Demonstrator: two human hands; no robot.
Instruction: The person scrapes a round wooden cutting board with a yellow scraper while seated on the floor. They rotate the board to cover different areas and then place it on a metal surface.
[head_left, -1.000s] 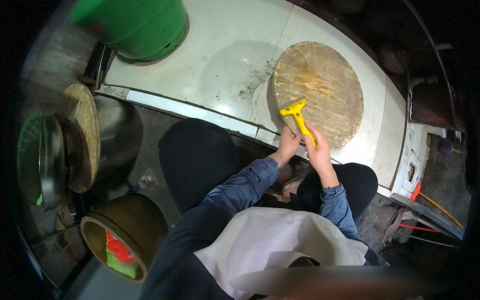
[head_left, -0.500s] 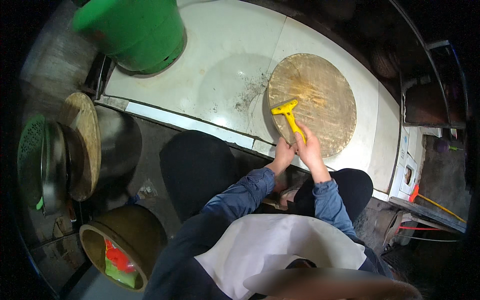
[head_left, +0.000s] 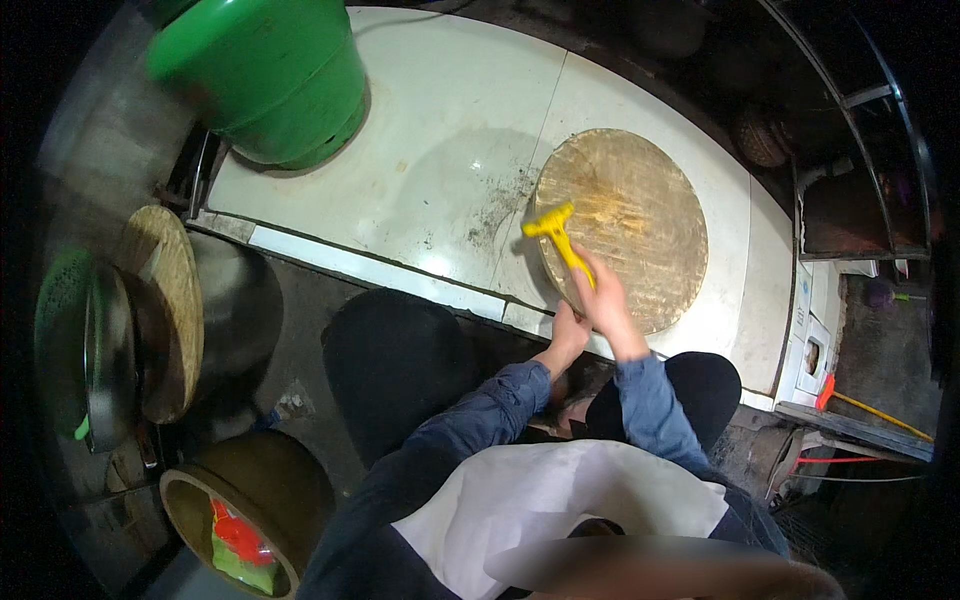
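Observation:
A thick round wooden chopping board (head_left: 650,235) rests on a white-tiled surface (head_left: 430,130), its face scuffed and pale in patches. My right hand (head_left: 610,308) is closed around the handle of a yellow scraper (head_left: 561,242). The scraper's wide head is at the board's left edge, partly past the rim; contact with the wood cannot be made out. At the board's near edge, my left hand (head_left: 566,338) is closed on the rim, its fingertips partly hidden. Dark crumbs (head_left: 500,205) are scattered on the tiles left of the board.
A green bucket (head_left: 290,90) stands at the far left of the tiles. Below left are a pot with a round wooden lid (head_left: 175,310), a green colander (head_left: 65,330) and a brown crock (head_left: 265,465) holding red and green bags. Dark metal racking (head_left: 870,170) rises at right.
The scraper has shifted left and outward across the board's edge, and its head has tilted. My left hand stays at the near rim. The whole view has dropped slightly.

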